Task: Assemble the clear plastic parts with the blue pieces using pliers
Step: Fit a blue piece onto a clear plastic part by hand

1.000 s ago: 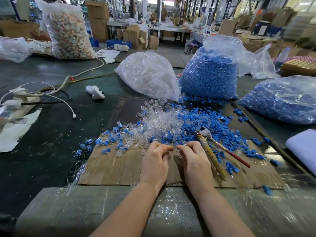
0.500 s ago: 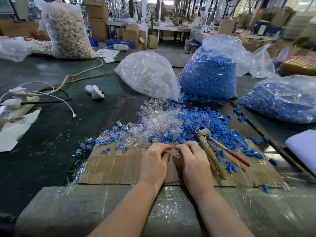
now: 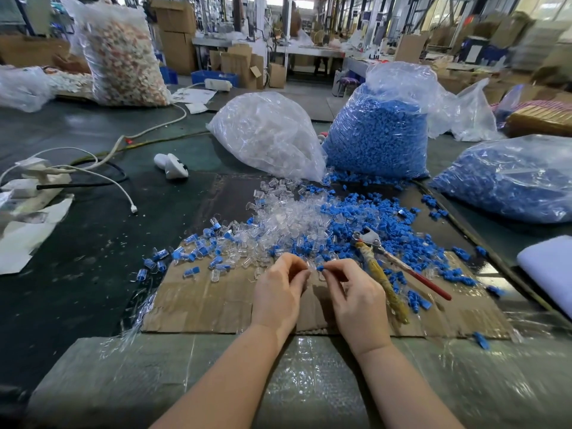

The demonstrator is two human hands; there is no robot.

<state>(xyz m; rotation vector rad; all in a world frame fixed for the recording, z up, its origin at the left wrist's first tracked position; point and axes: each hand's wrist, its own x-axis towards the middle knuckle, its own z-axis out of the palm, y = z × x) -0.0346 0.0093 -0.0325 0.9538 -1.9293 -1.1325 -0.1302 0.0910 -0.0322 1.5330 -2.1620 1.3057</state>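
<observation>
Left hand (image 3: pixel 280 289) pinching clear part (image 3: pixel 312 267); right hand (image 3: pixel 356 292) pinching blue piece (image 3: pixel 320 268) just right of it, tips facing; pliers (image 3: pixel 382 267) lying nearer the right hand.

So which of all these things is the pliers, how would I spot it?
Start at the brown cardboard sheet under the person's hands. Just to the side of the right hand, at the edge of the loose blue pieces, lie the pliers. They are the only long tool there: metal head, one handle wrapped in yellowish tape, the other red.
</observation>
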